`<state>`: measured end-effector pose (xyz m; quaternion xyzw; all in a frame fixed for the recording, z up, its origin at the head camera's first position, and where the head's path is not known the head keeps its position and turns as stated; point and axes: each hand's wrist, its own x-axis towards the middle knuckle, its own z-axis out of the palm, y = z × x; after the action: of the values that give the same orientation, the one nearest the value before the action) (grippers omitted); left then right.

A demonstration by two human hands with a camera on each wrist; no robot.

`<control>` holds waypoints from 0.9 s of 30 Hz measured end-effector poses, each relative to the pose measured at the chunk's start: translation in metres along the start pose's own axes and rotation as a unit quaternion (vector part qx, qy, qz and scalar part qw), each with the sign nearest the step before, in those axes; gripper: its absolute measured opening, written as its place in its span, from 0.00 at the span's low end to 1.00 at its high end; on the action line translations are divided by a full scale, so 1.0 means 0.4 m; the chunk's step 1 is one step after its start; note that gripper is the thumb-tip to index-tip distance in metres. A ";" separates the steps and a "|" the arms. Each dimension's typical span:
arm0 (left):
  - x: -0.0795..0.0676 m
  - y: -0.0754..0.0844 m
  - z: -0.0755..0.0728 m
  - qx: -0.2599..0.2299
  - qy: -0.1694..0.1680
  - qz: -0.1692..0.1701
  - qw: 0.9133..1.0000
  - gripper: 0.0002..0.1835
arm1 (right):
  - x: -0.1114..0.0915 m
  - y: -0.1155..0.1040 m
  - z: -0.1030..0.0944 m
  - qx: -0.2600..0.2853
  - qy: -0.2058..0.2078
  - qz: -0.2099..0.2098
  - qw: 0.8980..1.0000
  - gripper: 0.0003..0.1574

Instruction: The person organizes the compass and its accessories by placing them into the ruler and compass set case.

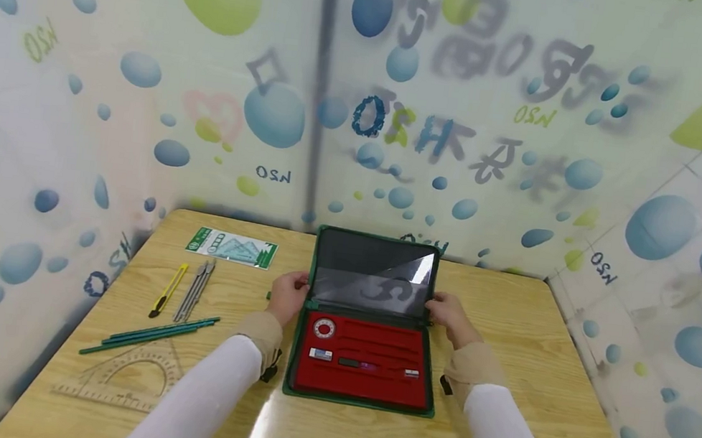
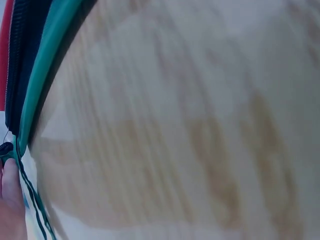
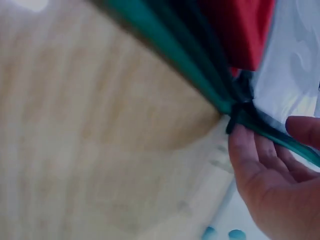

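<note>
A green zip case (image 1: 290, 356) lies unfolded on the wooden table, its dark lid (image 1: 372, 257) with a clear pocket raised at the back. The red tray (image 1: 364, 387) holds a white ring-shaped disc (image 1: 324, 328), an eraser (image 1: 320, 354), a small dark and purple item (image 1: 357, 364) and a sharpener (image 1: 411, 373); other slots are bare. My left hand (image 1: 288, 297) grips the lid's left edge near the hinge. At the opposite edge my right hand (image 1: 452, 317) holds the lid. In the right wrist view its fingers (image 3: 245, 145) lie behind the green border, the thumb in front.
Left of the case lie a packet of set squares (image 1: 232, 247), a yellow utility knife (image 1: 169, 291), grey metal compasses (image 1: 194, 291), several green pencils (image 1: 149, 335) and a clear set square (image 1: 110, 394) with a protractor arc. A patterned wall (image 1: 488, 213) stands behind the table.
</note>
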<state>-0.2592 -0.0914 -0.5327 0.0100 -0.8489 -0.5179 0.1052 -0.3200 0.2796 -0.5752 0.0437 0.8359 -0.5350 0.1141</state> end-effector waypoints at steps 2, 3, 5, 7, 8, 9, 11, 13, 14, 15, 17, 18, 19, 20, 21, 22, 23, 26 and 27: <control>-0.001 0.000 -0.002 0.000 0.007 0.003 1.000 0.12 | 0.077 0.112 -0.008 0.039 -0.017 -0.002 0.999 0.30; -0.001 -0.001 -0.003 0.000 0.009 0.005 1.000 0.12 | 0.111 0.160 -0.012 0.053 -0.024 -0.004 0.998 0.29; -0.001 0.000 -0.004 -0.002 0.013 0.006 1.000 0.12 | 0.157 0.230 -0.024 0.090 -0.044 -0.003 0.995 0.29; -0.001 0.000 -0.005 0.003 0.016 0.008 1.000 0.12 | 0.150 0.235 -0.030 0.137 -0.073 0.000 0.988 0.30; -0.001 0.000 -0.005 0.004 0.017 0.006 1.000 0.12 | 0.141 0.232 -0.033 0.158 -0.092 -0.015 0.983 0.28; -0.001 0.000 -0.006 0.004 0.017 0.003 1.000 0.12 | 0.100 0.195 -0.034 0.176 -0.109 -0.023 0.978 0.28; -0.002 0.001 -0.007 0.009 0.017 0.001 1.000 0.13 | 0.054 0.155 -0.035 0.195 -0.128 -0.036 0.972 0.28; -0.003 0.002 -0.009 0.012 0.011 -0.004 1.000 0.13 | 0.043 0.152 -0.031 0.200 -0.127 -0.064 0.969 0.25; -0.002 0.003 -0.011 0.012 0.005 -0.007 1.000 0.14 | 0.043 0.156 -0.027 0.193 -0.116 -0.071 0.972 0.24; -0.002 0.003 -0.013 0.015 -0.004 -0.010 1.000 0.15 | 0.047 0.164 -0.024 0.189 -0.106 -0.080 0.973 0.24; -0.002 0.006 -0.019 0.016 -0.031 -0.019 0.999 0.16 | 0.104 0.231 -0.022 0.182 -0.080 -0.085 0.976 0.22; 0.000 0.007 -0.024 0.018 -0.049 -0.021 0.998 0.18 | 0.125 0.258 -0.021 0.184 -0.070 -0.085 0.977 0.21; 0.000 0.010 -0.031 0.021 -0.071 -0.021 0.997 0.19 | 0.144 0.282 -0.022 0.186 -0.060 -0.081 0.977 0.21; 0.001 0.012 -0.040 0.023 -0.091 -0.023 0.995 0.20 | 0.149 0.290 -0.024 0.185 -0.048 -0.066 0.979 0.22; 0.001 0.014 -0.053 0.030 -0.112 -0.021 0.993 0.20 | 0.147 0.286 -0.023 0.184 -0.035 -0.051 0.981 0.23; 0.001 0.017 -0.070 0.035 -0.131 -0.019 0.991 0.20 | 0.140 0.278 -0.021 0.181 -0.023 -0.036 0.983 0.25; 0.002 0.020 -0.090 0.044 -0.148 -0.015 0.988 0.20 | 0.126 0.264 -0.022 0.188 -0.024 -0.047 0.981 0.25; 0.008 0.026 -0.173 0.087 -0.176 -0.002 0.981 0.19 | 0.027 0.136 -0.008 0.177 -0.016 -0.036 0.983 0.29; 0.011 0.028 -0.208 0.109 -0.178 0.005 0.978 0.19 | -0.017 0.076 -0.002 0.166 -0.012 -0.027 0.986 0.29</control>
<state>-0.2469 -0.1600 -0.4854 -0.0755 -0.9052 -0.4156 -0.0466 -0.3074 0.2937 -0.6001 0.0327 0.7348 -0.6699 0.1011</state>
